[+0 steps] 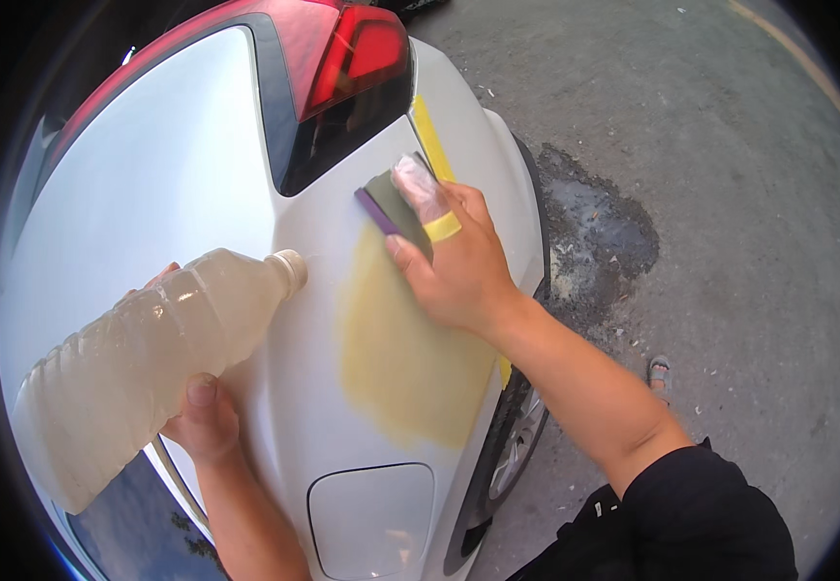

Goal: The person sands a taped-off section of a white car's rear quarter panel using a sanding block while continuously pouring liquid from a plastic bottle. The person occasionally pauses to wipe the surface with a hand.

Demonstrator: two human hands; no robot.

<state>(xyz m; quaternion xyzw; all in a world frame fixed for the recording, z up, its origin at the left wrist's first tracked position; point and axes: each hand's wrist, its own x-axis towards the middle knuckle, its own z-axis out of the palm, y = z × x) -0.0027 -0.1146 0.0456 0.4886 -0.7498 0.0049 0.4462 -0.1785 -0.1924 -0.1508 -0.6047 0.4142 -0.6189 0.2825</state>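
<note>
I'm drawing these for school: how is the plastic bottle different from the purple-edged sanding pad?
The plastic bottle is big, rounded and cloudy; the sanding pad is smaller, flat and grey-green with a purple edge. The bottle is tilted in the left hand; the pad lies against the car panel under the right hand. Both are handheld.

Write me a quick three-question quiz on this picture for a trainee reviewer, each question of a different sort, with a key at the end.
1. What does the left hand hold, and what does the right hand hold?
2. True or false: the rounded-square flap on the white car stands open.
3. Which colour is the tape on the right hand?
A) blue
B) yellow
C) red

Key:
1. Left: a translucent plastic bottle; right: a flat block with a purple edge.
2. False; it is shut.
3. B
</note>
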